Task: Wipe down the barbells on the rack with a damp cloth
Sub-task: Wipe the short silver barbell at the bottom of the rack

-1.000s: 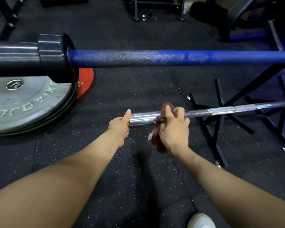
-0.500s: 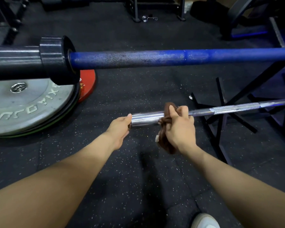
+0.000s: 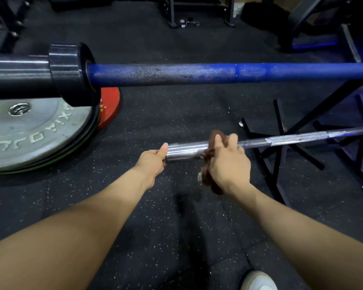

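Cloth (image 3: 213, 152) now further right along chrome barbell (image 3: 281, 140) than a second ago, off the fat sleeve's middle and up near its inner end where the thin shaft begins; more bare polished sleeve showing between the two hands; judged: sleeve nearly wiped, shaft next. Right hand (image 3: 228, 164) clenched round the brown cloth and the bar inside it, loose tail hanging below with a small white tag; left hand (image 3: 153, 159) at the sleeve's free end, thumb laid along the top, steadying, fingers hidden, so grip not fully readable. Chrome barbell lying low on dark rack (image 3: 279, 160); blue barbell (image 3: 197, 73) above it, apparently untouched, knurl scuffed. Grey weight plate (image 3: 29, 135) on floor with raised letters, upside down, only partly legible, something like "XIAOJU"; red plate (image 3: 110, 105) behind.
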Action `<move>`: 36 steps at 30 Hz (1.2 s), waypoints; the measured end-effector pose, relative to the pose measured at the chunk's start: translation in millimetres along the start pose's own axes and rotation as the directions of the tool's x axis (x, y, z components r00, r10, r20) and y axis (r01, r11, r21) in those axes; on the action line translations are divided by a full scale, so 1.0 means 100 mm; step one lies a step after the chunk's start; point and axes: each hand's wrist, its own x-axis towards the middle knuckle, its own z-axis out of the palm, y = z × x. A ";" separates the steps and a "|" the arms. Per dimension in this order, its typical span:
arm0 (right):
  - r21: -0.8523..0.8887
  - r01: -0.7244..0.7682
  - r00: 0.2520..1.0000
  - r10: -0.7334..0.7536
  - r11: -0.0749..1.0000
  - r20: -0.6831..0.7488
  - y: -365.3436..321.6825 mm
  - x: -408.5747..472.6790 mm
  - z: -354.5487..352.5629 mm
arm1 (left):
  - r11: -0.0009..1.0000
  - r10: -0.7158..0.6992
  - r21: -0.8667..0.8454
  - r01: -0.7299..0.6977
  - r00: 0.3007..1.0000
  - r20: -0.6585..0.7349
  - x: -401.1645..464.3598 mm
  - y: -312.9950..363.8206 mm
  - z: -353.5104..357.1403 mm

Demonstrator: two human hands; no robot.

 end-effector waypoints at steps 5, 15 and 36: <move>0.004 0.175 0.983 -0.175 0.985 0.054 -0.36 -0.12 0.07 | 0.998 -0.054 -0.025 0.052 0.996 -0.068 0.01 0.03 0.06; 0.089 0.040 0.999 -0.039 0.995 -0.017 -0.01 0.12 -0.08 | 0.985 -0.140 -0.110 0.134 0.989 -0.044 -0.03 0.09 0.02; 0.246 0.413 0.907 -0.422 0.877 -0.020 -0.47 -0.01 0.04 | 0.979 -0.048 -0.198 0.052 0.999 0.026 -0.15 0.05 -0.07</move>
